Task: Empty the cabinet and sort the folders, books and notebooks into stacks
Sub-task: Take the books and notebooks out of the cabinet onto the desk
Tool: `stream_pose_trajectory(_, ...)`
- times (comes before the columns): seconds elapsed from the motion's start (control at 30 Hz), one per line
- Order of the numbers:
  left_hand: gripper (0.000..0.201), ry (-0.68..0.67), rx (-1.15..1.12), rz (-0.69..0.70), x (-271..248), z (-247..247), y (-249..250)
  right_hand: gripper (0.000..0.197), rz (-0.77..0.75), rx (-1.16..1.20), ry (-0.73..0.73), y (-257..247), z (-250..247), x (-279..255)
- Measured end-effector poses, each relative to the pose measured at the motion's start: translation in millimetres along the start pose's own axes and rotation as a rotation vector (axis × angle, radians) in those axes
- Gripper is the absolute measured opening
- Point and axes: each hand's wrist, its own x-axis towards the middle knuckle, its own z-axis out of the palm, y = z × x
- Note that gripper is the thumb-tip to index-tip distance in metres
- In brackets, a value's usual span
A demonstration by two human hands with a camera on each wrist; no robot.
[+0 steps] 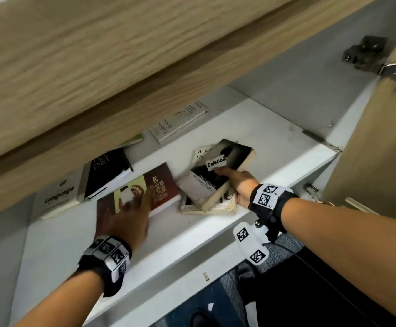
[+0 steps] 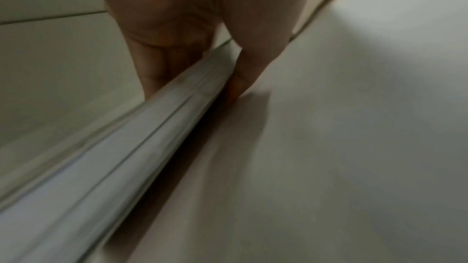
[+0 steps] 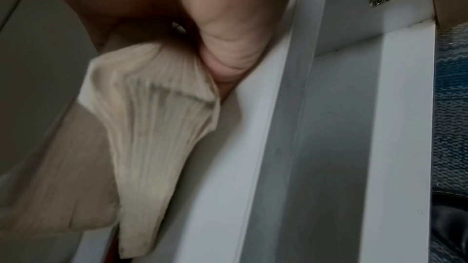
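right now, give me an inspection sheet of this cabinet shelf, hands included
surface: white cabinet shelf, books lying flat on it
job's things: Wuthering Heights paperback tilted atop a small pile; maroon manual; black book; Language book; white book at the back
clutter: "Colored" label on the paperback
grips: left hand on the maroon manual, thumb at its edge; right hand holds the paperback pile
cables: nothing seen
surroundings: open door, metal hinge, blue carpet below
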Motion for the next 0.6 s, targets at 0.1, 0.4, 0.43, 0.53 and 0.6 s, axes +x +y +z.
stream_pose_trajectory(0.1,0.059,-0.111,-0.009,-0.083,4,-9,-3,0.047,0.015,0.002,-0.019,-1,-2,-6)
stream_pose_trajectory(0.4,0.052,-0.137,-0.058,-0.156,-30,-84,27,0.079,0.016,-0.164,-0.025,35,-21,7)
stream_pose_trajectory(0.43,0.054,-0.148,-0.087,-0.171,-38,-96,32,0.073,0.008,-0.228,-0.009,23,-19,-20)
stream_pose_trajectory(0.53,0.043,-0.142,-0.206,-0.165,-65,-120,41,0.045,-0.021,-0.406,-0.026,-13,-18,-86)
stream_pose_trajectory(0.6,0.035,-0.122,-0.298,-0.154,-91,-142,48,0.034,-0.037,-0.544,-0.076,-42,-20,-129)
